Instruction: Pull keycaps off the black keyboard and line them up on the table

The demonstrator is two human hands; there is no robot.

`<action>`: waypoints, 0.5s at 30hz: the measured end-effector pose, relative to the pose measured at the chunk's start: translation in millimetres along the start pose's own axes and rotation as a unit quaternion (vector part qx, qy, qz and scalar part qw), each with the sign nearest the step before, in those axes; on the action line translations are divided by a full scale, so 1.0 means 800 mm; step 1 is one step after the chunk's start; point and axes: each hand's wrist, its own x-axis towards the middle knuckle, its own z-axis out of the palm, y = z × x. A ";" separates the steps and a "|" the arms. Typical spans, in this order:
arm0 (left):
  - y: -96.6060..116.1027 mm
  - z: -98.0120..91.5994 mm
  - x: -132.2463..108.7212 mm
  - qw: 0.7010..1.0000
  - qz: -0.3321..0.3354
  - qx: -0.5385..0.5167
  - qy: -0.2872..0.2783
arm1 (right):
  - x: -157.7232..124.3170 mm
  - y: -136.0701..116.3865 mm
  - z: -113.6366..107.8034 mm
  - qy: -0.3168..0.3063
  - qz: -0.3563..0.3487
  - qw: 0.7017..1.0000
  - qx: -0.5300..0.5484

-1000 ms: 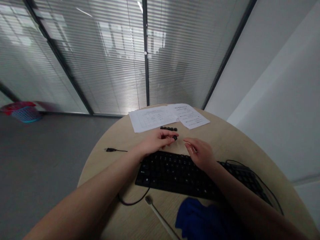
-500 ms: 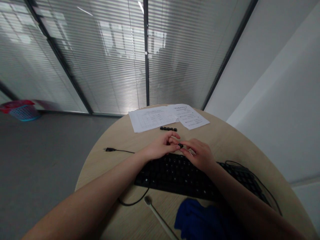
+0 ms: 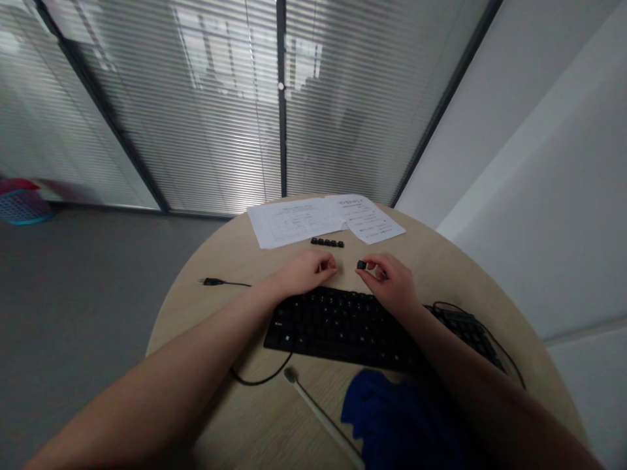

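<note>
A small black keycap (image 3: 361, 264) is pinched between the thumb and fingertips of my right hand (image 3: 392, 281), above the back edge of the black keyboard (image 3: 337, 326). My left hand (image 3: 306, 271) is to the left of it, fingers curled in toward the thumb, with nothing visible in them. A gap separates the two hands. Behind them, several black keycaps (image 3: 327, 243) lie in a short row on the table. My right forearm crosses the keyboard and hides part of its right side.
Printed sheets (image 3: 298, 222) lie at the back of the round wooden table (image 3: 206, 326). A cable with a USB plug (image 3: 212, 282) lies at left. In front are a brush with a pale handle (image 3: 321, 414) and a blue cloth (image 3: 386, 418). A basket (image 3: 24, 205) stands on the floor.
My hands have moved apart. The keycap, earlier between both hands, is now in my right hand only. My left hand has drawn back left and curled its fingers. The view has shifted slightly.
</note>
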 end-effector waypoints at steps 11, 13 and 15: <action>-0.013 0.000 -0.003 0.988 0.012 0.135 -0.081 | 0.037 0.015 -0.041 -0.047 0.117 0.989 -0.082; -0.016 0.001 -0.003 0.988 0.019 0.124 -0.087 | 0.057 0.026 -0.040 -0.104 0.151 0.980 -0.076; -0.019 0.001 -0.003 0.988 0.022 0.120 -0.094 | 0.078 0.041 -0.026 -0.172 0.197 0.964 -0.049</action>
